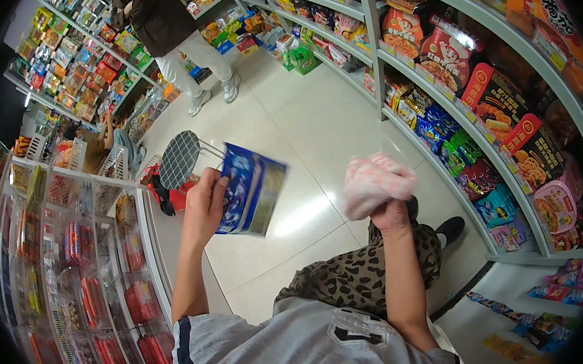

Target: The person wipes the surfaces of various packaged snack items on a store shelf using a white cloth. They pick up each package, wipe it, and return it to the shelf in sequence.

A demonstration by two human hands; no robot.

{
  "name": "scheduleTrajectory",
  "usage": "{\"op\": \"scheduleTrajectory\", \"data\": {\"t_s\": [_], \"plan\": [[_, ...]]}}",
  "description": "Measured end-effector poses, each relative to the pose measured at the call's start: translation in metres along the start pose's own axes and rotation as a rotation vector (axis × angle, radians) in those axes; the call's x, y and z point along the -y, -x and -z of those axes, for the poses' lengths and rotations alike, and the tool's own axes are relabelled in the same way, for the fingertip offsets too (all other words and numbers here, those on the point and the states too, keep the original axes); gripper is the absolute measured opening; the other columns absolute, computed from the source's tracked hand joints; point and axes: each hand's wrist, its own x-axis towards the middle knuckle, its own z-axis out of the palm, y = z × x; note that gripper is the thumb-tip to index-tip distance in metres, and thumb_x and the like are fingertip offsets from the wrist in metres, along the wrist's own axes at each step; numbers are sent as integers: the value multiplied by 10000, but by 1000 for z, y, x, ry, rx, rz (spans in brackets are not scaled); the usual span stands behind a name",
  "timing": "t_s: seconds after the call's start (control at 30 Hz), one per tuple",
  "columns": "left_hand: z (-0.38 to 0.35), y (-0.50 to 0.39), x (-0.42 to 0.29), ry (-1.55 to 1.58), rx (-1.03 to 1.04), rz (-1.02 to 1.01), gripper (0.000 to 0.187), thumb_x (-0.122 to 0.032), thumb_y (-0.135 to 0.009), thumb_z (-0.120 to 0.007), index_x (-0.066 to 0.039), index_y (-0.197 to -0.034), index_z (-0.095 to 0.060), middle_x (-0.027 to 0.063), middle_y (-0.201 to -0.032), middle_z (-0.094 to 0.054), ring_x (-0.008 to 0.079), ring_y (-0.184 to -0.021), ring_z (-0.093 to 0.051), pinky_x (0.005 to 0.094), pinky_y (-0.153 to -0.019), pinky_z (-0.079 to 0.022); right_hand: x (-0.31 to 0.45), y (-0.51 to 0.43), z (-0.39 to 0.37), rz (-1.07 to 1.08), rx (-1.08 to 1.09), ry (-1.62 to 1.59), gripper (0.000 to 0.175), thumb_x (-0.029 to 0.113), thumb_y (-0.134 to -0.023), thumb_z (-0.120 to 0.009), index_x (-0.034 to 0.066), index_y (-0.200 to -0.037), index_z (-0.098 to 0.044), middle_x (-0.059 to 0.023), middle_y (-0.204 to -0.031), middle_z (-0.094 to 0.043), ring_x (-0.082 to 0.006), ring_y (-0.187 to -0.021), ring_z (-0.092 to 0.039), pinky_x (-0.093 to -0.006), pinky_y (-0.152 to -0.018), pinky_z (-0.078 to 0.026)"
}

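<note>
My left hand (205, 207) grips a flat blue snack packet (253, 190) by its left edge, with the thumb on its face. The packet is tilted and hangs over the floor, its right part paler than the rest. In my right hand (392, 217) is a bunched pink and white cloth (372, 182), blurred as if in motion. It is held up near the right-hand shelves, apart from the packet. Just beyond my left hand is a round stool (180, 160) with a grid-patterned seat and thin metal legs.
A rack of clear bins (92, 282) with packaged snacks runs along my left. Grey shelves (378, 70) with boxed and bagged food curve along the right. One person stands ahead in a dark jacket (165, 21); another person (99, 149) is low at the left shelves. Green bags (302, 59) stand on the tiled floor (285, 115).
</note>
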Motion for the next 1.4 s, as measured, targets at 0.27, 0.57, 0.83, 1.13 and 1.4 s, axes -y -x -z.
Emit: {"op": "scheduleTrajectory", "data": {"t_s": [0.27, 0.57, 0.83, 1.13, 1.4], "plan": [[-113, 7, -5, 435, -149, -49, 115, -66, -905, -572, 43, -941, -564, 137, -1075, -681, 119, -779, -607, 288, -601, -486, -64, 5, -7, 93, 258, 786, 462, 444, -903, -543, 83, -1190, -520, -112, -1210, -532, -217, -1116, -498, -316, -921, -397], [-171, 35, -80, 591, -12, -219, 504, -21, -931, -526, 1, -1415, -385, 242, -1216, -563, 276, -965, -611, 306, -882, -464, -44, 10, -37, 260, 78, 303, 704, 431, -972, -490, 52, -1492, -204, -89, -1438, -369, -187, -1259, -428, -320, -1033, -385], [-115, 21, -58, 1032, 4, 29, 160, -159, -1002, -487, -58, -880, -465, -43, -843, -497, 27, -747, -400, 202, -673, -383, -17, -9, -28, 77, -243, 650, 537, 516, -968, -448, 44, -1220, -404, -40, -1035, -544, -153, -889, -561, -288, -796, -479], [-127, -15, -13, 349, -300, -67, 500, -90, -931, -547, 6, -1395, -386, 237, -1387, -444, 344, -1310, -426, 397, -1059, -346, -56, 18, 37, -673, -186, -182, 380, 349, -946, -514, 19, -1133, -538, -52, -965, -620, -145, -778, -594, -284, -707, -482], [-215, 10, -31, 1226, 219, 225, 823, -322, -902, -559, -111, -1520, -58, 146, -1455, -303, 275, -1299, -392, 406, -1092, -320, -99, 38, 56, -614, -91, -968, 417, 464, -973, -451, 92, -1059, -620, -6, -931, -601, -126, -719, -597, -264, -615, -497]]}}
